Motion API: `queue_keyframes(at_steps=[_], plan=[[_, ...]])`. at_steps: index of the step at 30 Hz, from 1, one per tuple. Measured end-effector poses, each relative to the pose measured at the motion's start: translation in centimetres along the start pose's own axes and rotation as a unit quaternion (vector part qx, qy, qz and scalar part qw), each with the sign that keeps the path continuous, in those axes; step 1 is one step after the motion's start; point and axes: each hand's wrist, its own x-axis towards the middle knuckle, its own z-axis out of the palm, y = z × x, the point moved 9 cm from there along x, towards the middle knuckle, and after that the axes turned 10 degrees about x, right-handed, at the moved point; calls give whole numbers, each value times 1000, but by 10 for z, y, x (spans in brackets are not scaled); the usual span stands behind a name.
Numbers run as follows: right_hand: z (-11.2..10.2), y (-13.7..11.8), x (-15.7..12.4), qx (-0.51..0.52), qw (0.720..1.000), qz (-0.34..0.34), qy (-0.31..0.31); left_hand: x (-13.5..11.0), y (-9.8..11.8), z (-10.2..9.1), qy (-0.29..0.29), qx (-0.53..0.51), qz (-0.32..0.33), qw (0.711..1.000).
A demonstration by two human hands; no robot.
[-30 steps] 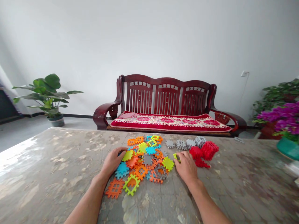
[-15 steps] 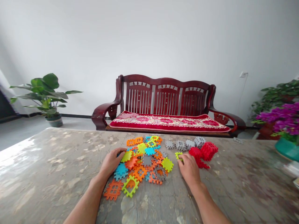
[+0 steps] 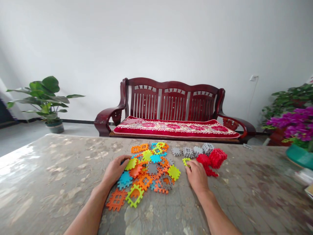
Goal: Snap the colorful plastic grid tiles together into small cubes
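Observation:
A heap of notched plastic interlocking tiles [image 3: 152,168] in orange, blue, lime and grey lies between my hands. My left hand [image 3: 114,170] is at the heap's left side, closed with its fingertips at the edge of a lime tile [image 3: 131,164]. Below it lie a blue tile [image 3: 124,179] and an orange window tile [image 3: 116,199]. To the right of the heap, my right hand [image 3: 197,175] rests low on the table, thumb and fingers closed on a small lime tile [image 3: 186,161]. The fingers partly cover that tile.
Behind my right hand, grey tile pieces [image 3: 188,152] stand in a row, beside red assembled pieces [image 3: 218,158]. The table [image 3: 61,176] has a glossy patterned cover. Purple flowers in a teal pot [image 3: 299,156] stand at right. A wooden bench [image 3: 173,101] is beyond the table.
The whole view has shifted slightly. Both hands keep nearly the same places beside the tiles, and no tile has visibly moved on the table.

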Motion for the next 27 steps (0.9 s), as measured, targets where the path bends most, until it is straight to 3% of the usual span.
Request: queue_keyframes(at_steps=[8,13,27], plan=[[-16,-11,-1,20,998,-31,60,1,-1,4,-3,5,14,1000],[-16,-21,0,65,993,-67,78,1,-1,4,2,0,16,1000],[-2,-50,-3,121,990,-71,5,-1,7,2,-2,-22,31,999]])
